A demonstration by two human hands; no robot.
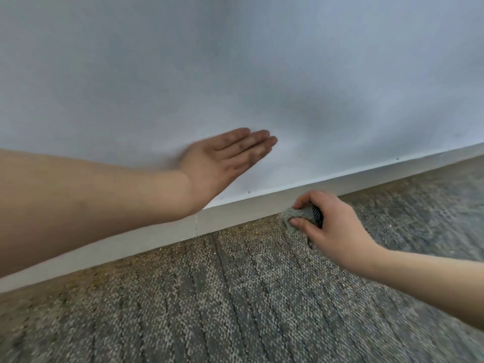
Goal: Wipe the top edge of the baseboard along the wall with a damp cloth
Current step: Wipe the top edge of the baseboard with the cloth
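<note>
A pale baseboard (235, 212) runs along the foot of the wall (235, 74), rising from lower left to upper right. My right hand (332, 226) grips a bunched grey cloth (301, 218) low against the front of the baseboard, at the carpet line and below its top edge. My left hand (222, 158) is held with straight fingers, palm flat on or very close to the wall above the baseboard. My left forearm crosses in front of the baseboard's left stretch and hides part of it.
Grey-brown striped carpet (209, 297) covers the floor up to the baseboard. A vertical joint (196, 225) splits the baseboard just right of my left wrist. A few small dark specks dot the wall near the baseboard's top edge (248, 192).
</note>
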